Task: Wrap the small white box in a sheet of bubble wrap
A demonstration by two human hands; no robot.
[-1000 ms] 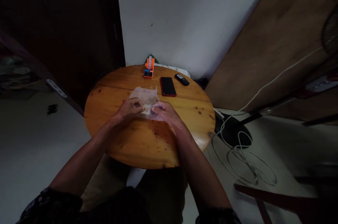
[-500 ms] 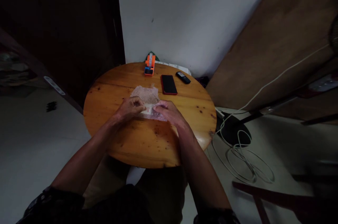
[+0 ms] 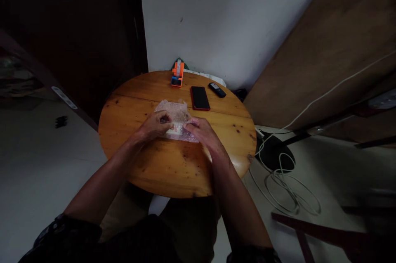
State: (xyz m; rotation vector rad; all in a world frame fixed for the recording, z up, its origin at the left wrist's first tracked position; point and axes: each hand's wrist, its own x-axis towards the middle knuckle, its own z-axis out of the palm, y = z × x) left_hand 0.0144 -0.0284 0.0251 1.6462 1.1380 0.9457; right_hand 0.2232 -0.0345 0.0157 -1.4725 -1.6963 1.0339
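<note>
A clear sheet of bubble wrap (image 3: 177, 110) lies on the round wooden table (image 3: 167, 168). Over its near part sits a small whitish flat item (image 3: 175, 129) with reddish marks, partly covered by the wrap and my fingers; its kind is not clear. My left hand (image 3: 157, 124) is closed at the left of this item, thumb and fingers pinching at the wrap. From the right, my right hand (image 3: 199, 128) grips the wrap's right part between thumb and curled fingers.
Behind the wrap stand an orange tape dispenser (image 3: 177, 74), a dark phone with a red edge (image 3: 200, 98) and a small black keypad phone (image 3: 217, 89). A white wall (image 3: 216, 19) rises behind the table. Coiled cable (image 3: 287, 184) lies on the floor at the right.
Both hands stay on the bubble wrap with only slight finger movement. The whole view has shifted a little.
</note>
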